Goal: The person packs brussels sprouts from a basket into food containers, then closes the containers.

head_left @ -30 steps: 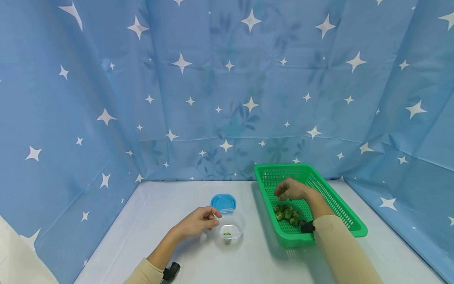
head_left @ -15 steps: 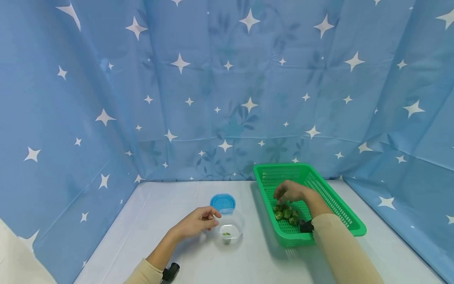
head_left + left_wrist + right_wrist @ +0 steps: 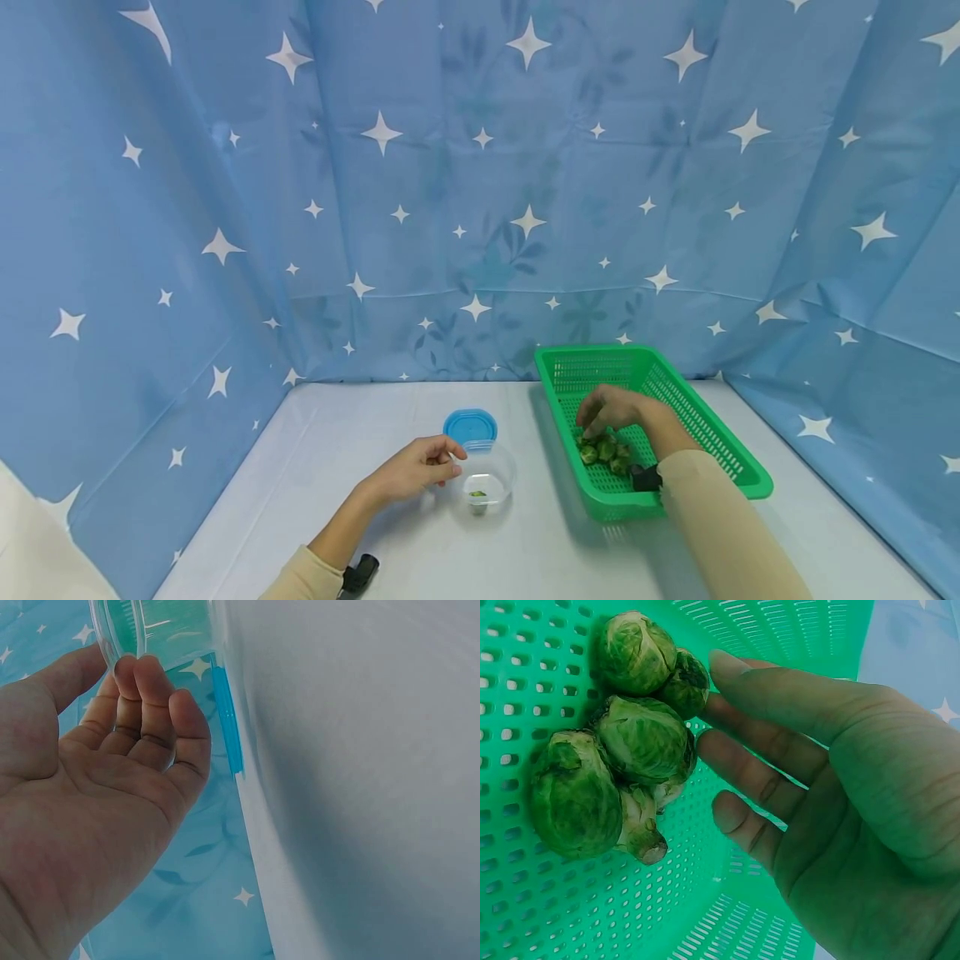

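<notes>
My left hand point(image 3: 422, 468) is beside a clear plastic bowl point(image 3: 501, 475), fingers loosely bent, fingertips at its rim. In the left wrist view the thumb and fingertips overlap the edge of the bowl point(image 3: 176, 634); firm contact is hard to tell. One Brussels sprout point(image 3: 478, 497) lies inside the bowl. My right hand point(image 3: 617, 408) reaches down into a green plastic basket point(image 3: 750, 482). Several Brussels sprouts point(image 3: 646, 739) sit clustered there. The right thumb and fingers are spread next to a small dark sprout point(image 3: 684, 684) at the cluster's edge, not closed round it.
A blue lid point(image 3: 470, 426) lies flat on the white table point(image 3: 360, 417), just behind the bowl. The basket's raised walls surround the right hand. A blue curtain with white stars point(image 3: 480, 250) stands behind and at both sides.
My right hand has lowered in the basket, its fingertips coming down to the sprouts. The left hand, bowl and lid have stayed in place.
</notes>
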Available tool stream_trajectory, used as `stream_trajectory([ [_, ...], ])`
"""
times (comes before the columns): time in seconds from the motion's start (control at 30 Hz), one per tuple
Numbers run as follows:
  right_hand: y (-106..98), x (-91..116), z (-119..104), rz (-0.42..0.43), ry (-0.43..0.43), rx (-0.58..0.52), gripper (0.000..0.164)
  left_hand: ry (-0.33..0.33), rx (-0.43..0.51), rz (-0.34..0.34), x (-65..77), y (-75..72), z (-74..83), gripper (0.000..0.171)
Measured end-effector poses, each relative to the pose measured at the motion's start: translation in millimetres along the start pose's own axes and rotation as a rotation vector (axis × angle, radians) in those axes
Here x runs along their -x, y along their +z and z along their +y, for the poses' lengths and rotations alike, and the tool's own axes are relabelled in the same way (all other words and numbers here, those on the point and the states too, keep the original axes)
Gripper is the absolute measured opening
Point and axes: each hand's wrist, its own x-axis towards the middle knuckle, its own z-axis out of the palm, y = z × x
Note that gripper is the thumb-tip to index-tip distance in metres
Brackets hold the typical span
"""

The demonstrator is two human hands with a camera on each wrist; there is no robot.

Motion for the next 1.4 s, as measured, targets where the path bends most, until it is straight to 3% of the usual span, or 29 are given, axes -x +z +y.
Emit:
stream_trajectory([
  [0.37,-0.3,-0.6,-2.3,-0.049,0.014,0.084,0.028,0.003,0.01,-0.005,-0.8,0.2,-0.1,0.032],
  [0.73,1.8,-1.1,-3.0,-0.057,0.06,0.076,0.027,-0.002,0.016,-0.01,-0.3,0.5,-0.5,0.032],
  [1.4,2.9,-1.4,-1.6,-0.042,-0.007,0.058,0.023,0.01,0.003,-0.009,-1.2,0.6,-0.5,0.031],
])
